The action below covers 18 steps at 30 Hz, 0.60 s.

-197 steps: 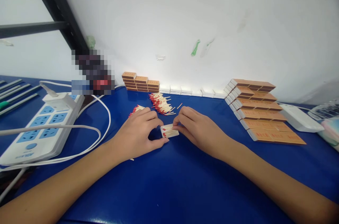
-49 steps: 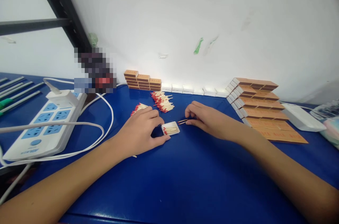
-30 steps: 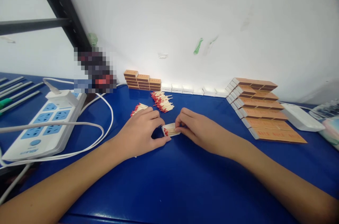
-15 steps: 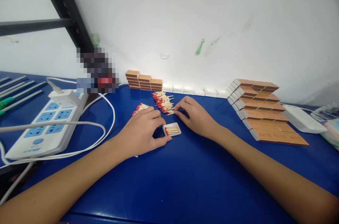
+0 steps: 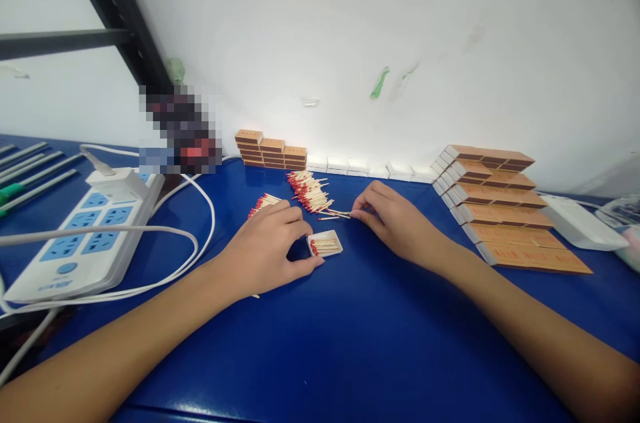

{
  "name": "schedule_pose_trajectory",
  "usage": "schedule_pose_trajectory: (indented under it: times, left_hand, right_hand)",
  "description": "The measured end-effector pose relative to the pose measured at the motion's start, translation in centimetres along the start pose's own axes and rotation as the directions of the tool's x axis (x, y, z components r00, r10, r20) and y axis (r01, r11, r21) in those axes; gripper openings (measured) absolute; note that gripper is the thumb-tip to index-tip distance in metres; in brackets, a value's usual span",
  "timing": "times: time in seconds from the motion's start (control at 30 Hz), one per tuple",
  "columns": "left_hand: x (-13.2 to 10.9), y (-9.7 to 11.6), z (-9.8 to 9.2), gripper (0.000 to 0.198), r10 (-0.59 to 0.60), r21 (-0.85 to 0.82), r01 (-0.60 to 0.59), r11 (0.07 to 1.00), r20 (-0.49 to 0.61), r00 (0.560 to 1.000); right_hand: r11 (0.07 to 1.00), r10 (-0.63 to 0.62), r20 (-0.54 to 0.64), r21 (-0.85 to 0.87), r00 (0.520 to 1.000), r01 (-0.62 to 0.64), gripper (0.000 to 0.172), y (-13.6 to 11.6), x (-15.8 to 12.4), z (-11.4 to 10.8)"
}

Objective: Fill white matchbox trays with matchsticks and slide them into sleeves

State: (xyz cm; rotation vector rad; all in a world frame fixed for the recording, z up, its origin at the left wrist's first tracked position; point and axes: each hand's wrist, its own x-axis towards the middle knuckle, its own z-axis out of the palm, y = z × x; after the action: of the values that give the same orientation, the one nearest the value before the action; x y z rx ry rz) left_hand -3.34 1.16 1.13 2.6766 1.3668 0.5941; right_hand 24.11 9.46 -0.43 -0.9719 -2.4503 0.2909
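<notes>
My left hand (image 5: 273, 246) rests on the blue table with thumb and fingers around the left end of a small white matchbox tray (image 5: 338, 236). Inside the tray lie several red-headed matches (image 5: 326, 247). My right hand (image 5: 387, 213) is closed in a pinch on the pale ends of matches (image 5: 341, 214), just right of a heap of loose matches (image 5: 309, 191); how many it grips is hard to make out. One more match (image 5: 328, 218) lies just below them. A second heap of matches (image 5: 263, 202) shows partly behind my left hand.
Matchboxes (image 5: 273, 151) are stacked by the wall, beside a row of white trays (image 5: 359, 168). Stepped stacks of matchboxes (image 5: 505, 193) stand at right, with a white device (image 5: 583, 223) behind. A power strip (image 5: 90, 230), cables (image 5: 213, 210) and metal rods (image 5: 43, 173) occupy the left.
My right hand has moved right from the heap, drawing matches out by their pale ends. My left hand stays at the tray. The view has shifted slightly.
</notes>
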Motion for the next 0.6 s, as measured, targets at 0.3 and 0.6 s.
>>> schedule_pose_trajectory:
  times: [0.3,0.6]
  left_hand:
    - [0.1,0.0,0.0,0.028,-0.007,-0.010,0.007,1.000,-0.004,1.000]
    - [-0.1,0.0,0.1,0.028,0.007,-0.007,-0.007,1.000,-0.007,1.000]
  right_hand:
    - [0.999,0.035,0.021,0.019,0.999,-0.036,0.011,-1.5,0.0,0.7]
    - [0.996,0.025,0.026,0.080,0.999,-0.027,0.004,-1.9,0.3,1.5]
